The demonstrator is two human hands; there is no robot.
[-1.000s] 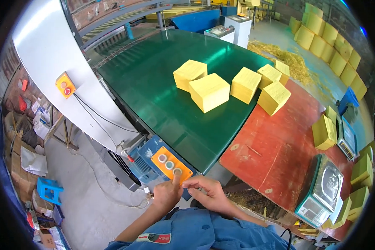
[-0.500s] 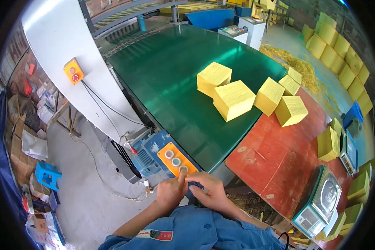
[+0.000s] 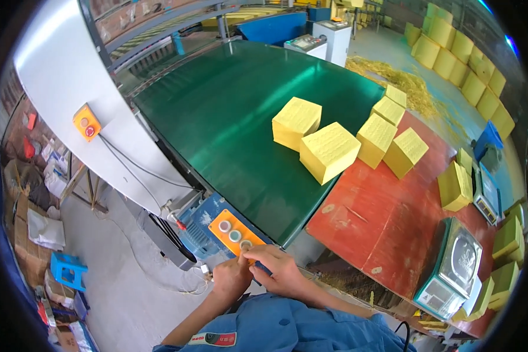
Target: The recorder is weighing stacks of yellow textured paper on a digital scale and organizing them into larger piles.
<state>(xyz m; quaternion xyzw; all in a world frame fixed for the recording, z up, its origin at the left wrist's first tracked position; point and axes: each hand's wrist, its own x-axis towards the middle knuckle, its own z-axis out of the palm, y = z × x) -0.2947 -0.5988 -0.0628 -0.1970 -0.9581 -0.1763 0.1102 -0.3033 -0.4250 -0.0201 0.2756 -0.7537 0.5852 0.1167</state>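
Note:
An orange control box [image 3: 223, 230] with three round buttons is fixed on a blue mount beside the green conveyor belt [image 3: 234, 141]. My left hand [image 3: 232, 277] has one finger on the button nearest me, its other fingers curled. My right hand [image 3: 278, 271] rests against that finger, fingers stretched out and thumb apart, holding nothing. Two yellow blocks, a farther one [image 3: 296, 124] and a nearer one [image 3: 330, 154], stand on the belt. Several more, among them a yellow block [image 3: 406, 154], line the join between belt and red table.
The red table [image 3: 369, 234] carries a green-framed scale [image 3: 452, 270] and another scale [image 3: 487, 190] at its right. A white panel [image 3: 70, 76] bearing an orange switch box [image 3: 87, 122] rises on the left. A blue stool [image 3: 68, 270] stands on the floor. Yellow stacks [image 3: 452, 53] line the far right.
The view has shifted slightly. The two blocks on the belt have moved nearer to me and to the red table's edge. Both hands stay at the same button.

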